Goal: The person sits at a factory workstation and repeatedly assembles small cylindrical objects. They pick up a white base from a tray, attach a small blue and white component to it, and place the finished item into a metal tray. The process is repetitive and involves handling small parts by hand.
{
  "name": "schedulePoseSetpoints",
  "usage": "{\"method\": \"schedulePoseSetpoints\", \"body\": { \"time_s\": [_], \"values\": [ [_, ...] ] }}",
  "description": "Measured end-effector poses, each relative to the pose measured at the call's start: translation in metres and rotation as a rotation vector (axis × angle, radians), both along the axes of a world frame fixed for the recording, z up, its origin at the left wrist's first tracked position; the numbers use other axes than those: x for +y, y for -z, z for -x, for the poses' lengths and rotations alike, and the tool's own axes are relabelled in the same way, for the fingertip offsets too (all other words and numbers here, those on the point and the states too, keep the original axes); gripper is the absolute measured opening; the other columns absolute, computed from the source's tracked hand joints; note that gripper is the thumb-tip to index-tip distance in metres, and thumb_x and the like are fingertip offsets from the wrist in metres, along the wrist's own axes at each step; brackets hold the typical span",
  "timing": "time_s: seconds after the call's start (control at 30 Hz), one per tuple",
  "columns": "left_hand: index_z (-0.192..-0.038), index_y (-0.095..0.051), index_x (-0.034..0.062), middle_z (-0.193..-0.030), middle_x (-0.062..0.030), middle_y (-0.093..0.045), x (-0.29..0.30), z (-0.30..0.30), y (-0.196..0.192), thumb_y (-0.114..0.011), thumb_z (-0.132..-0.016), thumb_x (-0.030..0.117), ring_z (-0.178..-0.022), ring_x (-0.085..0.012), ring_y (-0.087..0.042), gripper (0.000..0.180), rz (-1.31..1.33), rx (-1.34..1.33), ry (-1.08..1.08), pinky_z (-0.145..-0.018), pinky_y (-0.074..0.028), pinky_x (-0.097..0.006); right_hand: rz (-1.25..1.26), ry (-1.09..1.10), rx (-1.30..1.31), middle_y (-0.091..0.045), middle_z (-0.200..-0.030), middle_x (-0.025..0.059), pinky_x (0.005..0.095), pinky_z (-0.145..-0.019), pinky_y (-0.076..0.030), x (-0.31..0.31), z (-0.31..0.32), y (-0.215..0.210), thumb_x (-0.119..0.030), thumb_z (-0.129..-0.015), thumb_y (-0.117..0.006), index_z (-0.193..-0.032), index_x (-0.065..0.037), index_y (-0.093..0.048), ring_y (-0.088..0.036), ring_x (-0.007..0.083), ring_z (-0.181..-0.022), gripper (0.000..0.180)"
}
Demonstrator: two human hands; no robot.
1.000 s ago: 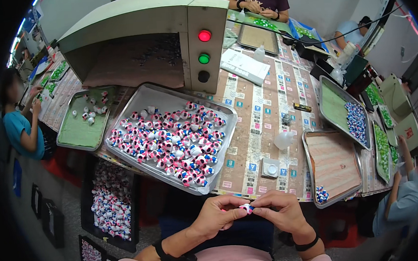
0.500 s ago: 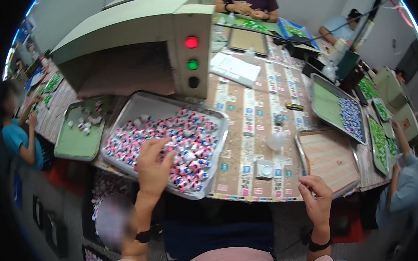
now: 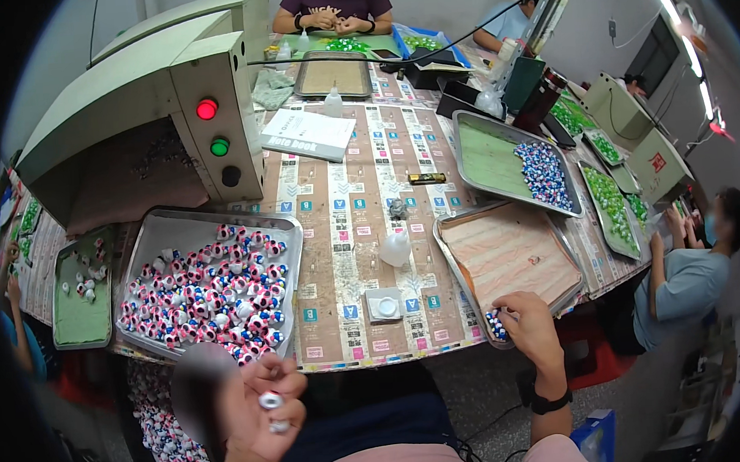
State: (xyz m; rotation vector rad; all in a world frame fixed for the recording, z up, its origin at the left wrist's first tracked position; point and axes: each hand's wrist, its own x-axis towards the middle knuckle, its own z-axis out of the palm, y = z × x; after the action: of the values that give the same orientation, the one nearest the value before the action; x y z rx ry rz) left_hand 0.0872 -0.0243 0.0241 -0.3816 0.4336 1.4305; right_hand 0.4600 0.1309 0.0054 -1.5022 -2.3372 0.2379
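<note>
My left hand (image 3: 258, 407), palm turned up near the table's front edge, has its fingers curled round small white pieces (image 3: 270, 400); one shows a round ring-like face. Left of centre lies a metal tray (image 3: 294, 236) heaped with small white, pink and blue pieces (image 3: 213, 296). My right hand (image 3: 530, 330) is at the near corner of a tray lined with pinkish paper (image 3: 515, 243). Its thumb and fingertips are pinched together beside a few small blue-and-white pieces (image 3: 497, 325); what lies between the fingertips is hidden.
A machine with a wide opening (image 3: 199, 64) and red and green lights stands at the back left. A green-lined tray (image 3: 483, 148) holds blue-and-white pieces. Nearby are a notebook (image 3: 309, 133), a white squeeze bottle (image 3: 395, 248) and a small white block (image 3: 383, 305). Co-workers sit around.
My left hand has left the tray of pink pieces, moved toward me and turned palm up with white pieces in it. My right hand now pinches at the pink-lined tray's corner. The view has shifted right.
</note>
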Motion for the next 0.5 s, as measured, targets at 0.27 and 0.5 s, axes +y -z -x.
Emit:
{"method": "schedulePoseSetpoints", "body": {
  "time_s": [0.27,0.5],
  "values": [
    [-0.113,-0.060,-0.0011,-0.111,-0.0166,-0.060,-0.023,-0.047,0.041,-0.051,-0.089,0.013,-0.101,-0.0274,-0.056,0.029,-0.016,-0.163,0.237,-0.086,-0.047,-0.042,0.170,0.121,0.415,-0.061,-0.092,0.0108,0.0287,-0.067,-0.050,0.007,0.015,-0.001,0.002,-0.078,-0.064,-0.094,0.001,-0.067,-0.064,0.0188,-0.076,0.016],
    [-0.123,-0.052,0.0007,-0.123,-0.0148,-0.056,-0.008,-0.052,0.035,-0.050,-0.095,0.010,-0.105,-0.0221,-0.059,0.030,-0.151,0.008,0.313,-0.092,-0.050,-0.038,0.537,-0.106,0.747,-0.061,-0.098,0.0061,0.0214,-0.071,-0.051,-0.023,0.048,-0.011,0.006,-0.080,-0.069,-0.096,0.005,-0.066,-0.062,0.0102,-0.078,0.016]
  ]
}}
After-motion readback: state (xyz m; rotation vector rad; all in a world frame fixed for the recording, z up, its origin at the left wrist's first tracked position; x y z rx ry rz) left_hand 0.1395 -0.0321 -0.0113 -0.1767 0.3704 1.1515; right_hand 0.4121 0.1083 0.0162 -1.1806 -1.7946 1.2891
